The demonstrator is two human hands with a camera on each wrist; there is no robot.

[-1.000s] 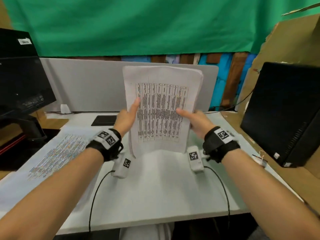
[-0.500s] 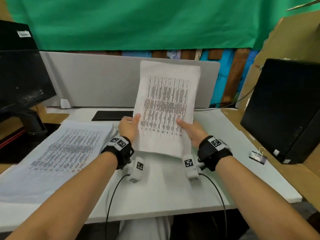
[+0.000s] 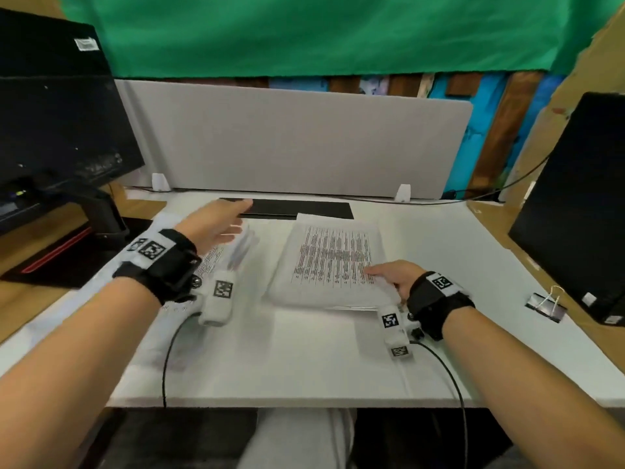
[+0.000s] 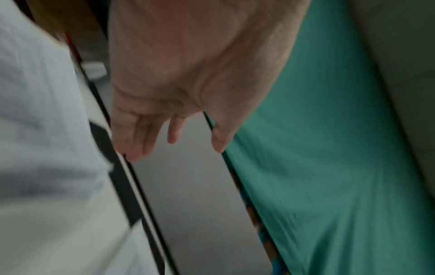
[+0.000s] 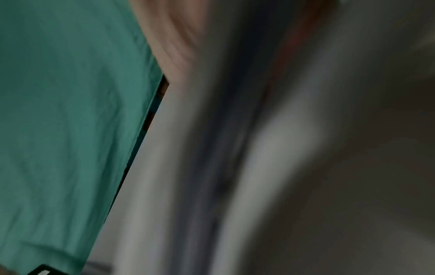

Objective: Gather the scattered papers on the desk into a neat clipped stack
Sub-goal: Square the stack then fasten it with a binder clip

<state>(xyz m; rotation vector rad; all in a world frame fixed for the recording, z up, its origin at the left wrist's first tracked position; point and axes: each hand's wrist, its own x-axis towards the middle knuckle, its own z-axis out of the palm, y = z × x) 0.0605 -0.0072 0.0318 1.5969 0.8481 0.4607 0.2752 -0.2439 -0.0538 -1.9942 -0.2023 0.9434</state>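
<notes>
A printed paper stack lies flat on the white desk, right of centre. My right hand holds its near right edge, thumb on top of the print. My left hand is off the stack, fingers straight, hovering over more printed sheets spread at the left, which are motion-blurred. The left wrist view shows that hand spread with nothing in it, beside white paper. The right wrist view is a blur of palm and paper. A black binder clip lies at the desk's right edge.
A black monitor on its stand fills the left. A black computer case stands at the right, close to the clip. A grey divider closes the back, with a flat black pad before it. Cables trail from both wrists.
The stack, held upright in both hands before, now lies flat on the desk. My left hand let go and swung left over the other sheets; my right hand stays on the stack.
</notes>
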